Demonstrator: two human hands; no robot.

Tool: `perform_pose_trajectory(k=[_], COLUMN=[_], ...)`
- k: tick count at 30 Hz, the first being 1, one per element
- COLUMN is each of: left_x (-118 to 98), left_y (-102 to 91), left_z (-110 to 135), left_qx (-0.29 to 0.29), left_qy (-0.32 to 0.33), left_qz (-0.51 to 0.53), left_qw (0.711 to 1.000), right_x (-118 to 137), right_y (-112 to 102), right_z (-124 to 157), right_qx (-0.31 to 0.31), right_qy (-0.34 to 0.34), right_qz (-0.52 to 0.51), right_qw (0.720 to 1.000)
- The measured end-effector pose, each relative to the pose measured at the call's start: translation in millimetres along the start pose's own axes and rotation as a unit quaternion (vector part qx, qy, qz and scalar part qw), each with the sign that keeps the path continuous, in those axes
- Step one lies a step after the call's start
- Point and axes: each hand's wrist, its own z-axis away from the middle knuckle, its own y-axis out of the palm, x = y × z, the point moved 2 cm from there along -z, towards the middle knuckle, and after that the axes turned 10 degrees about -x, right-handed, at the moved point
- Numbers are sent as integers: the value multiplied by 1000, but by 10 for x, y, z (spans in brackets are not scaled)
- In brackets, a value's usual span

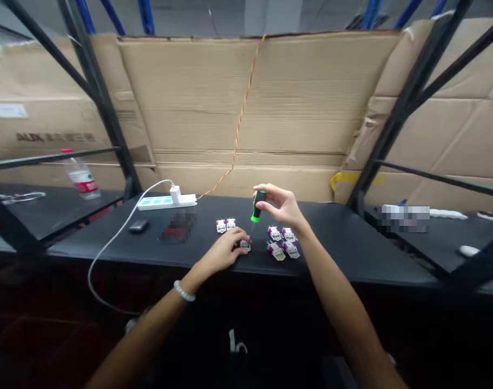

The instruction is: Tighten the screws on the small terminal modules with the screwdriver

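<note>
My right hand (282, 206) grips the black and green handle of a small screwdriver (258, 207), held upright with its tip pointing down. The tip meets a small white and magenta part (245, 245) that my left hand (226, 250) pinches against the black table (352, 243). Two similar parts (226, 225) lie just behind my left hand. Several more parts (282, 242) sit in a cluster under my right wrist. A beaded bracelet circles my left wrist.
A white power strip (165, 202) with a plugged charger and white cable lies at the back left, a small dark object (138, 226) near it. A plastic bottle (81, 177) stands on the left table. Cardboard sheets (303, 108) back the table; black frame bars slant on both sides.
</note>
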Motion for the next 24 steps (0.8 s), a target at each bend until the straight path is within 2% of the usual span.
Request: perform_pose_trajectory(k=[3,7,10,14,18,21,24], left_x=[-56,-137,-92,70,158,97,-51], left_y=[3,36,47,-49,-252,-362,-276], left_z=[-86,-381,-660,-895,-903,-873,-889], left_qx=[25,98,144,133,127,104,85], left_qy=[20,49,39,13,-5,3,52], left_qz=[-68,-203,-263,-290,-300,-280,-203], left_qw=[997,973,953,948,945,954,974], right_x=[62,246,427,684,926,1027,1038], right_y=[-132,-436,-606,-745,-806,-831,-870], right_z=[15,134,299,532,703,771,791], right_qx=[-42,-156,-173,-203,-228,-259,-319], right_qy=[-2,-46,-83,-110,-133,-156,-185], right_qz=[-19,-24,-14,11,58,87,69], right_qw=[999,986,981,973,963,949,927])
